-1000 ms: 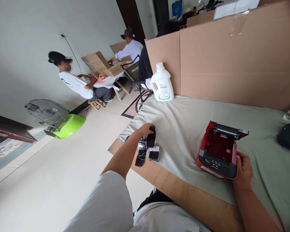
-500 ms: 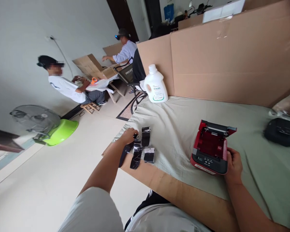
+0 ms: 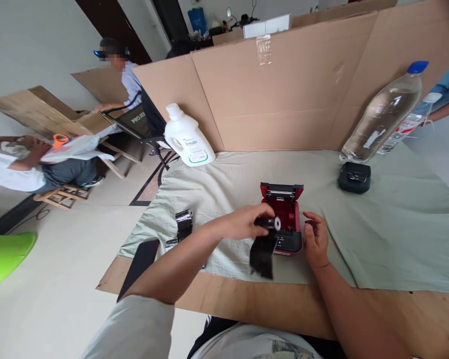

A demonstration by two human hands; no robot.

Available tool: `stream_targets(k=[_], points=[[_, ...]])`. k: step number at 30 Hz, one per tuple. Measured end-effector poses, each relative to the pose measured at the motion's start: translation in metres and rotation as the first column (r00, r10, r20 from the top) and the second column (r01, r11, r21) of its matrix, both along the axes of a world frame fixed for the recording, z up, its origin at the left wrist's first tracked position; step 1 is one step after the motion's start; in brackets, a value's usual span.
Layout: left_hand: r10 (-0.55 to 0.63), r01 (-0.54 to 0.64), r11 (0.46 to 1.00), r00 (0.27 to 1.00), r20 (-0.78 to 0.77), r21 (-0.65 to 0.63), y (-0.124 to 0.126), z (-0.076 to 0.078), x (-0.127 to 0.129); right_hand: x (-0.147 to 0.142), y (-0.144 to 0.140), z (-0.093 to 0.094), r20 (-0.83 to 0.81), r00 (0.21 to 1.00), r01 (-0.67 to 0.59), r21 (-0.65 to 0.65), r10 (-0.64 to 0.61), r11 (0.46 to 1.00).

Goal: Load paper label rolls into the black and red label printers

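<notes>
My left hand (image 3: pixel 249 222) grips a small black paper roll (image 3: pixel 264 249) with a white core and a loose tail hanging down. It holds the roll in front of a red and black portable receipt printer (image 3: pixel 292 242), covering part of it. The printer stands on the cloth with its lid (image 3: pixel 282 190) raised and its red paper bay showing. Just right of the printer is my right hand (image 3: pixel 316 240), its fingers apart and holding nothing. Another black roll (image 3: pixel 184 218) lies to the left, and my left forearm partly hides the things beside it.
A dark phone (image 3: pixel 144 257) lies at the table's left edge. A white detergent jug (image 3: pixel 190 137), a large water bottle (image 3: pixel 387 117) and a black pouch (image 3: pixel 354 177) stand on the cloth. A cardboard screen (image 3: pixel 277 99) borders the back. Other people sit at left; a person's arm shows at right.
My left hand has lifted a black roll and carried it right to the printer. My right hand has let go of the printer's side. The view has turned right.
</notes>
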State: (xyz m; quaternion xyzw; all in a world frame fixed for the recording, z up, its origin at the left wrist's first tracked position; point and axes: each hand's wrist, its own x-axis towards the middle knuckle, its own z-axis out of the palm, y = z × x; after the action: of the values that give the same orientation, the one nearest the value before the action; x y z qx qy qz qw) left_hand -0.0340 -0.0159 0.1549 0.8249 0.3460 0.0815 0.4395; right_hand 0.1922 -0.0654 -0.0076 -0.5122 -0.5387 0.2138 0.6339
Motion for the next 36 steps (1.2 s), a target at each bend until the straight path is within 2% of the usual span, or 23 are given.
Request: stream_targets(k=[2,6,10,13,16,18,20,22,23,25,27,28,29,31,33,36], points=[[0.076,-0.055,0.989,0.985,-0.155,0.139,0.016,-0.016,0.026,0.001,0.000,0.002,0.036,0.999,-0.011,0.053,0.009,0.999],[0.071,0.086,0.947,0.883,-0.463,0.310,0.029,-0.036,0.061,0.003,0.001,0.007,0.109,0.994,-0.007,0.088,-0.003,0.996],[0.143,0.149,0.884,0.816,-0.560,0.443,0.027,-0.050,0.078,0.003,-0.003,0.019,0.220,0.975,0.005,0.147,-0.037,0.989],[0.183,0.155,0.851,0.808,-0.559,0.502,0.028,-0.059,0.081,0.001,-0.009,0.029,0.355,0.935,-0.070,0.237,-0.019,0.969],[0.193,0.119,0.837,0.849,-0.492,0.534,0.029,-0.062,0.077,-0.004,-0.016,0.036,0.520,0.853,-0.214,0.271,0.045,0.938],[0.176,0.053,0.852,0.907,-0.382,0.520,0.028,-0.060,0.068,-0.008,-0.019,0.039,0.605,0.794,-0.265,0.251,0.063,0.931],[0.182,-0.066,0.871,0.964,-0.196,0.487,0.024,-0.056,0.057,-0.011,-0.021,0.042,0.639,0.767,-0.267,0.237,0.057,0.934],[0.215,-0.217,0.861,0.975,0.058,0.459,0.019,-0.053,0.044,-0.012,-0.021,0.043,0.636,0.770,-0.256,0.245,0.044,0.935],[0.235,-0.300,0.838,0.952,0.195,0.455,0.017,-0.053,0.038,-0.012,-0.021,0.044,0.631,0.775,-0.255,0.254,0.039,0.933],[0.280,-0.477,0.743,0.859,0.430,0.470,0.015,-0.054,0.030,-0.012,-0.021,0.043,0.620,0.784,-0.257,0.277,0.032,0.926],[0.317,-0.604,0.614,0.778,0.542,0.508,0.017,-0.058,0.026,-0.010,-0.021,0.042,0.620,0.784,-0.264,0.298,0.024,0.917],[0.324,-0.620,0.576,0.772,0.547,0.533,0.019,-0.060,0.025,-0.010,-0.021,0.041,0.625,0.780,-0.269,0.303,0.022,0.914],[0.319,-0.603,0.574,0.788,0.527,0.554,0.021,-0.063,0.025,-0.010,-0.021,0.039,0.632,0.774,-0.273,0.304,0.021,0.912],[0.281,-0.519,0.645,0.843,0.458,0.561,0.023,-0.069,0.026,-0.010,-0.023,0.036,0.651,0.758,-0.293,0.291,0.036,0.911],[0.255,-0.472,0.708,0.865,0.432,0.525,0.021,-0.074,0.026,-0.012,-0.025,0.034,0.663,0.746,-0.312,0.273,0.057,0.910],[0.254,-0.497,0.707,0.843,0.475,0.503,0.009,-0.080,0.024,-0.015,-0.027,0.032,0.679,0.732,-0.329,0.272,0.061,0.904]])
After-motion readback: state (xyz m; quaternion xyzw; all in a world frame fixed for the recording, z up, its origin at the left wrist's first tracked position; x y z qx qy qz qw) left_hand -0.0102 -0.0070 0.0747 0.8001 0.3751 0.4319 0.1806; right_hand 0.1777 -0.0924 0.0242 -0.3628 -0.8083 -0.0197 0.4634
